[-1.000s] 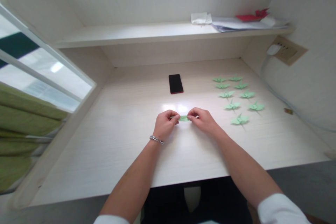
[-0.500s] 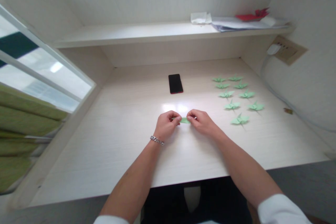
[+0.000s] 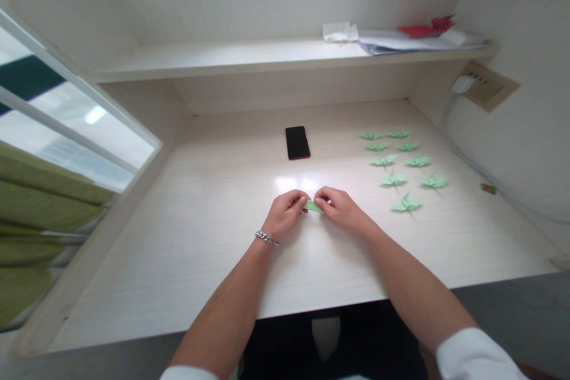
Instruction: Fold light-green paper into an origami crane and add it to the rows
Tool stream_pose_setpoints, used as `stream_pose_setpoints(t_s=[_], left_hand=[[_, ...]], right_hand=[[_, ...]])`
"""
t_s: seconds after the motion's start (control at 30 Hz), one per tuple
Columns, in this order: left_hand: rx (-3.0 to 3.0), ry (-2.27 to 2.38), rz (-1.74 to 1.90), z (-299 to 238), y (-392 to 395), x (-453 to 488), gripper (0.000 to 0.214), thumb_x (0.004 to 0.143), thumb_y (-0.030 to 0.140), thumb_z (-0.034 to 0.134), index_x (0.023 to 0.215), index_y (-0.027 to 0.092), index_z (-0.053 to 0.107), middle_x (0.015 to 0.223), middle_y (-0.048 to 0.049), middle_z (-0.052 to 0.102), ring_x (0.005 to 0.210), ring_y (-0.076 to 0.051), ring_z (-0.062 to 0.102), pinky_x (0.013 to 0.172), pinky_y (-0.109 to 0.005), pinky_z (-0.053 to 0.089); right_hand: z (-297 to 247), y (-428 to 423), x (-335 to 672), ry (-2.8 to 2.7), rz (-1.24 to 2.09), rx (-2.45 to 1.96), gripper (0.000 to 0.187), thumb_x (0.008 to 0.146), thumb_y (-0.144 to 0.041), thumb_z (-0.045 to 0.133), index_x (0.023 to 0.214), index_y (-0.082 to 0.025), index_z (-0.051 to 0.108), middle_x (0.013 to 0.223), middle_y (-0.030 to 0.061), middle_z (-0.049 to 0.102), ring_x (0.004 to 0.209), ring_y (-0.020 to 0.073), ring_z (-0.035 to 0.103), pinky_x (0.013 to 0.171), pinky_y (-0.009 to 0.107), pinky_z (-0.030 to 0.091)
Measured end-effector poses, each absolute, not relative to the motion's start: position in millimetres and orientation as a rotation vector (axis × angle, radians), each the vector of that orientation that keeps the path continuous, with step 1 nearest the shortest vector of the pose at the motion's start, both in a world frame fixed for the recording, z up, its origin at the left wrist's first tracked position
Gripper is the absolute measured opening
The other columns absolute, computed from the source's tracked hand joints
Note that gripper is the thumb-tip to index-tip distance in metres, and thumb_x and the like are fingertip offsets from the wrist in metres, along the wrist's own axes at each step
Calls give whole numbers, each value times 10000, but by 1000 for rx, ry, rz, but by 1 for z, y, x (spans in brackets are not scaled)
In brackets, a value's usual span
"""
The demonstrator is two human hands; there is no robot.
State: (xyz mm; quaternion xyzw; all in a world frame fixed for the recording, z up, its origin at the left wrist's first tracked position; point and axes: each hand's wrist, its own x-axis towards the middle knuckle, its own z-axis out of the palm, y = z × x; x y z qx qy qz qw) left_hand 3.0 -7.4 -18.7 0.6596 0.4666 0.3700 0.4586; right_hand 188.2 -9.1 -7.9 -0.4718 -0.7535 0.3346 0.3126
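A small folded piece of green paper [image 3: 312,206] is pinched between my two hands, just above the desk. My left hand [image 3: 286,211], with a silver chain bracelet [image 3: 266,239] on its wrist, grips the paper's left end between thumb and fingers. On the right end, my right hand [image 3: 337,206] holds it in the same kind of pinch. The fingers hide both ends of the paper. Several folded green paper cranes [image 3: 407,203] stand in two rows on the desk to the right of my hands.
Beyond my hands a black phone [image 3: 297,142] lies on the pale desk [image 3: 200,202]. A shelf [image 3: 231,58] above carries papers [image 3: 401,40] and a red item [image 3: 418,30]. At the right wall a white cable [image 3: 472,160] runs down from a socket [image 3: 490,88].
My hands have come slightly closer together, and the green paper between them is tilted a little more. Cranes and phone lie as before.
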Motion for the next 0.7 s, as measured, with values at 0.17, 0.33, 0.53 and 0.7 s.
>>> stream_pose_setpoints(t_s=[0.17,0.33,0.53,0.7], left_hand=[[1695,1177,935,-13,-9,5,256,854,382,525,854,166,662,731,-30,640,676,-146,600,632,-250,468],[1386,1277,1262,-13,-10,13,337,817,452,565,993,170,619,846,-59,664,697,-150,629,564,-243,488],[1414,1292,1228,-15,-14,24,318,714,436,691,852,153,642,790,-53,675,676,-144,619,598,-251,496],[1391,1286,1223,-15,-13,23,295,712,412,698,838,149,655,786,-57,681,678,-146,619,605,-259,499]], right_hand=[[-4,-11,188,-1939,913,-1199,148,845,-294,522,831,-181,617,783,16,636,722,146,561,640,250,419],[-6,-6,188,-1607,915,-1245,215,824,-377,557,779,-176,619,739,20,630,686,146,565,624,260,451],[-14,-3,179,-1195,1217,-1102,306,740,-446,660,845,-162,614,738,30,643,671,156,611,604,286,523],[-16,-5,172,-1178,1281,-1024,295,721,-427,686,832,-161,624,757,34,661,689,157,625,673,321,547]])
